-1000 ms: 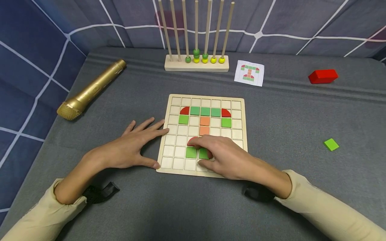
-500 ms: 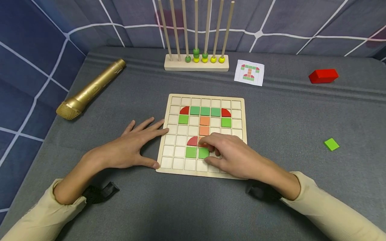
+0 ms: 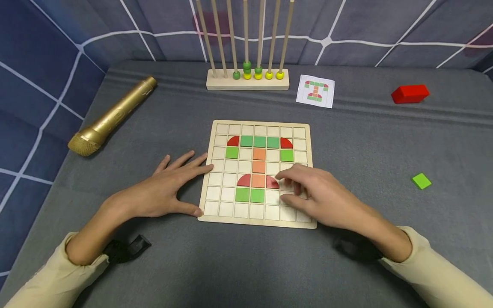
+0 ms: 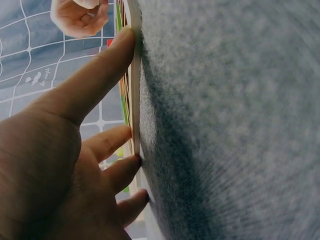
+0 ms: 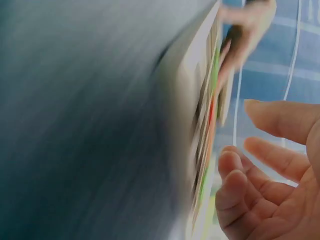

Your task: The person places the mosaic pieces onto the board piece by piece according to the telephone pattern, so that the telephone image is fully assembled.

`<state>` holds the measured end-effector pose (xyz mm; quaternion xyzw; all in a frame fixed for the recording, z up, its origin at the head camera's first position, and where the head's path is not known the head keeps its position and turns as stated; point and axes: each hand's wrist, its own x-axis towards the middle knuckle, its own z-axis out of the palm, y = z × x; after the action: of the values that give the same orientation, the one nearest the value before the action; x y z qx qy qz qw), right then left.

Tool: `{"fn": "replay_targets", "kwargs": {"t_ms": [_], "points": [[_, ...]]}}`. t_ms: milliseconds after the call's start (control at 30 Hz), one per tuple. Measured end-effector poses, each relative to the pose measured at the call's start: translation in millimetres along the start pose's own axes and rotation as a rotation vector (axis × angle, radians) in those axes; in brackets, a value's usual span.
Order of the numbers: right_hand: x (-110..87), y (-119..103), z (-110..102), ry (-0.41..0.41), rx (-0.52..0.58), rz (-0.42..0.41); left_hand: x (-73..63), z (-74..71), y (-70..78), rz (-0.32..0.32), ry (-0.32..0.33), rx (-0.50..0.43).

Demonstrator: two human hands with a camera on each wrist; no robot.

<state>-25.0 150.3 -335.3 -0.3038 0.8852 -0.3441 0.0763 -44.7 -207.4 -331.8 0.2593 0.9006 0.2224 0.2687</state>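
A wooden grid board (image 3: 227, 209) lies on the grey cloth, its cells partly filled with red quarter-round, green and orange tiles. My left hand (image 3: 165, 188) rests spread at the board's left edge, thumb at the lower left corner and fingertips on the rim. Over the lower right cells hovers my right hand (image 3: 319, 192), its fingers loosely bent with a gap to the thumb and nothing held. Just left of its fingertips sits a red quarter-round tile (image 3: 271, 182). In the right wrist view the thumb and fingers are apart. A loose green square tile (image 3: 421, 181) lies to the right.
A pattern card (image 3: 315, 91) lies behind the board, beside a bead stand (image 3: 247, 84) with upright rods. The gold microphone (image 3: 113, 117) lies at left, a red block (image 3: 410, 94) at far right. Tiled-pattern cloth (image 3: 366, 25) hangs behind.
My right hand has moved right, away from the middle columns, uncovering the orange tile and the right-hand red quarter-round tile. My left hand stays at the board's edge.
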Motion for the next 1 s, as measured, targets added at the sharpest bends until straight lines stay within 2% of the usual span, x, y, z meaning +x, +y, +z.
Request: {"fn": "replay_targets", "kwargs": {"t_ms": [133, 267, 367, 433, 567, 667, 833, 1000], "points": [[-29.4, 32, -25, 0.139, -0.052, 0.064, 0.0, 1.4, -0.3, 0.006, 0.003, 0.001], [-66.0, 63, -55, 0.244, -0.133, 0.233, -0.7, 1.2, -0.2, 0.013, 0.007, 0.002], [-95.4, 86, -74, 0.278, -0.190, 0.404, -1.1, 0.3, 0.1, 0.013, 0.005, -0.001], [-114.2, 102, -83, 0.289, -0.221, 0.484, -1.2, -0.2, 0.1, 0.010, 0.001, -0.003], [-143.4, 139, -95, 0.330, -0.261, 0.562, -1.3, -0.8, 0.1, 0.002, -0.003, -0.006], [-151.6, 154, -102, 0.308, -0.265, 0.610, -1.4, -1.0, -0.3, 0.001, -0.002, -0.007], [-148.0, 153, -106, 0.221, -0.272, 0.665, -0.4, -1.0, -0.6, 0.004, 0.000, 0.000], [-143.0, 150, -102, 0.229, -0.305, 0.632, 0.5, -0.8, -0.2, 0.001, -0.004, 0.000]]}}
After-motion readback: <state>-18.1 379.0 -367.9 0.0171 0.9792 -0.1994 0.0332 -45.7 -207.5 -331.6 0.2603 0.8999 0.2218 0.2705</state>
